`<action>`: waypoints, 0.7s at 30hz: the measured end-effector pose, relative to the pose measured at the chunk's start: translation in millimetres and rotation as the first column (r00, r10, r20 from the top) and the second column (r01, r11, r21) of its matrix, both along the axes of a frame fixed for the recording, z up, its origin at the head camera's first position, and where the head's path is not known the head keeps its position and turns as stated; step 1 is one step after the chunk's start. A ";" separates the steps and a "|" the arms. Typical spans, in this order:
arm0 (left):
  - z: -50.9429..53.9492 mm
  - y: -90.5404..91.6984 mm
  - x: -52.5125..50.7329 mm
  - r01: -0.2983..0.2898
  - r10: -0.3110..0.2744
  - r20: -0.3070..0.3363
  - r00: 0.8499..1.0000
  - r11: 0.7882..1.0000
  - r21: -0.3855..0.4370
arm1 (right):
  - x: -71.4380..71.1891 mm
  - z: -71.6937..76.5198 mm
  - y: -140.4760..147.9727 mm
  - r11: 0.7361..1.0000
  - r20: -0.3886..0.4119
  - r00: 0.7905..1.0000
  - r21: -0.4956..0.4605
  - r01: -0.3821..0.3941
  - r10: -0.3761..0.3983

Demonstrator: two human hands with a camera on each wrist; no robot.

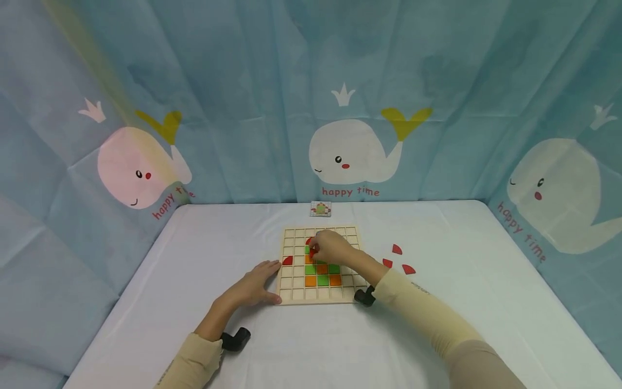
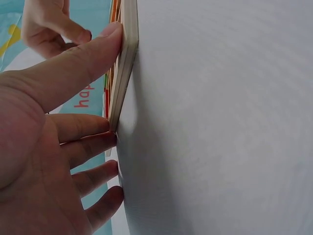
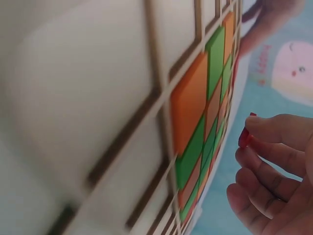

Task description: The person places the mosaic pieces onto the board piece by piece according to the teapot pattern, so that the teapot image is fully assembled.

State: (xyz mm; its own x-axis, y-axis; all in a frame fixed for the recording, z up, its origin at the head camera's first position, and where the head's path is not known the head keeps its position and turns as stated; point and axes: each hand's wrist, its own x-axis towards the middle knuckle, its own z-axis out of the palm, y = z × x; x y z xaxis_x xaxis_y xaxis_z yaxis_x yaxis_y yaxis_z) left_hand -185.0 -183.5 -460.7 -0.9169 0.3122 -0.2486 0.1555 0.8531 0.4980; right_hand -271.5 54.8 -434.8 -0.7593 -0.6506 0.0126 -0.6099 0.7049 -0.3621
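A wooden grid board lies on the white table, with orange squares and green squares in a checkered block in its middle columns. My right hand is over the upper middle of the board, pinching a small red piece between thumb and fingertips. My left hand rests against the board's left edge, its thumb on the near corner and its fingers fairly straight. A red quarter-circle sits in a cell at the left side. Part of the block is hidden under the right hand.
Right of the board lie three loose red quarter-circles. Behind it, near the table's far edge, is a small picture card. Black wrist devices stick out from both forearms. A blue whale-print curtain surrounds the table.
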 end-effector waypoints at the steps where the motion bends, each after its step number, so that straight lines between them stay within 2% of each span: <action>1: -0.3 0.1 0.0 -0.001 0.001 0.001 1.000 1.000 -0.001 | 0.2 -0.8 -3.9 1.000 -0.001 1.000 0.009 -0.004 0.004; 10: 2.3 0.4 -0.5 0.011 -0.011 -0.004 1.000 1.000 0.004 | 1.5 -3.5 -30.5 0.998 0.023 1.000 0.064 -0.014 0.013; 21: 1.4 -0.7 0.4 0.024 -0.024 -0.011 1.000 0.999 0.022 | 4.1 -3.7 -45.6 0.993 0.026 0.999 0.112 -0.030 0.027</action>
State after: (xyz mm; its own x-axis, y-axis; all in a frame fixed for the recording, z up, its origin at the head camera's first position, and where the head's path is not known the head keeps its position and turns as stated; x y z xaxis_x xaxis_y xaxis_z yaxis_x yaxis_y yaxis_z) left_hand -184.5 -184.2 -459.2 -0.9117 0.3396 -0.2313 0.1816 0.8380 0.5146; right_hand -267.4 9.2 -438.4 -0.7396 -0.6682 -0.0802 -0.6224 0.7245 -0.2962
